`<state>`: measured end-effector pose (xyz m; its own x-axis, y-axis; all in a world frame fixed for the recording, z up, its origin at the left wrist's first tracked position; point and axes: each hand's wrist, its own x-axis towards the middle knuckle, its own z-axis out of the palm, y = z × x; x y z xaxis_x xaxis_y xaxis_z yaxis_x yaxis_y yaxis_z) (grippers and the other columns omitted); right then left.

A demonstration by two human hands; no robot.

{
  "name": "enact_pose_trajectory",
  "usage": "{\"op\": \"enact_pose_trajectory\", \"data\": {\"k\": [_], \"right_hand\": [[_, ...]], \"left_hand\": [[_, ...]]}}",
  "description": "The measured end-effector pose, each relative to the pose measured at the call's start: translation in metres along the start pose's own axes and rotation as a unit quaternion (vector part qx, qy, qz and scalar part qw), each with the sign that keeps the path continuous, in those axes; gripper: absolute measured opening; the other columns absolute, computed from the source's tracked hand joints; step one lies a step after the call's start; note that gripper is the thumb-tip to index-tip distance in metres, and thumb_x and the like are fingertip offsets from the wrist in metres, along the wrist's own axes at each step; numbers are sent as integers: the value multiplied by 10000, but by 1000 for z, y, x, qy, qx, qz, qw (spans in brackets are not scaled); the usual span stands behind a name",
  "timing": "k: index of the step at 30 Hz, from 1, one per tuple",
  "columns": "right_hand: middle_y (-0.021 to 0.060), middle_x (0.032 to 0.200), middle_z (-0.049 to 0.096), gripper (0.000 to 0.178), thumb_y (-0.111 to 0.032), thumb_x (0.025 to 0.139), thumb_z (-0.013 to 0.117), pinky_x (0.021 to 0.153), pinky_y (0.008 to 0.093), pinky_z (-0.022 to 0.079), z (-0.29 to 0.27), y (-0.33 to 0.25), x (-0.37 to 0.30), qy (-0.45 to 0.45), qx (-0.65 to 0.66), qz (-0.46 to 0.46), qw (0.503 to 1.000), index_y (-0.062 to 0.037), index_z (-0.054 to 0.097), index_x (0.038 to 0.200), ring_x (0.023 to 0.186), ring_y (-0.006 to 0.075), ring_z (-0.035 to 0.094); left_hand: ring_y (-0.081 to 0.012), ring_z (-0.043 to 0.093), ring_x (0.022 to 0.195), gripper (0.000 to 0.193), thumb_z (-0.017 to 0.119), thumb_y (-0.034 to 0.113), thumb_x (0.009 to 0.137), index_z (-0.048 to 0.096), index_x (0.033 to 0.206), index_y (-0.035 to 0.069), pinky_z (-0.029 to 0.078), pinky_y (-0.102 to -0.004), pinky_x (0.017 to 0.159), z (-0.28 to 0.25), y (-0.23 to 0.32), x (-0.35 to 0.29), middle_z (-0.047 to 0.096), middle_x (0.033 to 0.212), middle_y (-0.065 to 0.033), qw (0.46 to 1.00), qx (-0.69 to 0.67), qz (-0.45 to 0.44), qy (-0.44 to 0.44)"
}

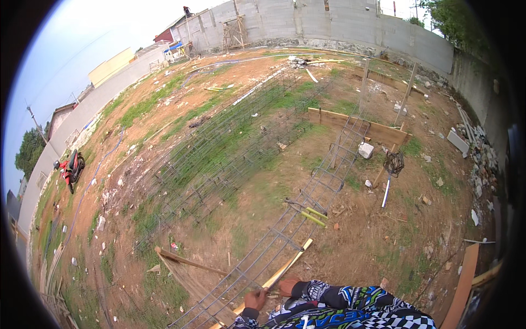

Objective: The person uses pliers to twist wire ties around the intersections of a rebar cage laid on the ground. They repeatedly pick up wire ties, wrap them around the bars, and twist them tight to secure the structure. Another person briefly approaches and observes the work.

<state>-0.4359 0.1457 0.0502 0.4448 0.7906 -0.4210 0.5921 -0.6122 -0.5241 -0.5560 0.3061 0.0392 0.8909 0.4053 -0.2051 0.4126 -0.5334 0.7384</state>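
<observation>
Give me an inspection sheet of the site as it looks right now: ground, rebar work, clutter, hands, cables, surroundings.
Surface: bare dirt ground with patches of grass.
Job's things: long rebar cage lying on the ground, running away from the person; a wooden strip lies along its near end.
Clutter: yellow-handled cutters resting on the cage; coil of wire; white block; rubble along the right wall.
Hands: left hand on the near end of the cage and strip; right hand beside it, grip unclear.
Cables: nothing seen for certain.
Surroundings: more rebar cages to the left, grey block wall, red motorbike.
</observation>
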Motion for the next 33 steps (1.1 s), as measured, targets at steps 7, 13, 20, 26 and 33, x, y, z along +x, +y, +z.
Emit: {"op": "enact_pose_trajectory", "data": {"k": [7,13,20,26,33], "right_hand": [[160,814,675,278,-305,785,568,665,433,482,-10,-1,7,-208,201,-193,937,-74,716,829,739,331,633],[170,820,638,301,-331,840,565,738,460,462,-50,2,-31,-114,104,-197,968,-76,684,946,816,358,615],[163,1321,443,534,-194,810,619,1006,476,353,-180,92,11,437,-15,120,892,-84,463,1309,1209,355,429],[161,1376,415,659,-198,792,582,1037,496,309,-168,184,45,229,-128,222,939,-138,344,1404,1259,347,406],[188,1012,613,391,-131,838,554,786,407,487,-144,166,11,316,358,68,876,-77,440,1209,867,270,625]], "left_hand": [[-249,614,538,392,614,432,846,745,807,65,469,-358,553,1,-6,1,631,610,-185,999,9,24,23],[-264,635,578,443,605,423,851,704,799,-5,468,-373,580,-4,3,-2,626,617,-179,999,-24,-36,-13],[-190,594,532,459,622,432,848,693,745,-10,448,-347,549,-8,14,2,611,558,-113,998,-38,-48,-20],[-165,570,511,474,614,430,854,680,682,-7,445,-334,541,-13,16,3,597,539,-98,997,-51,-55,-24],[-161,594,556,442,594,435,869,728,794,20,466,-337,565,-11,15,1,655,605,-77,994,-93,-66,1]]}}
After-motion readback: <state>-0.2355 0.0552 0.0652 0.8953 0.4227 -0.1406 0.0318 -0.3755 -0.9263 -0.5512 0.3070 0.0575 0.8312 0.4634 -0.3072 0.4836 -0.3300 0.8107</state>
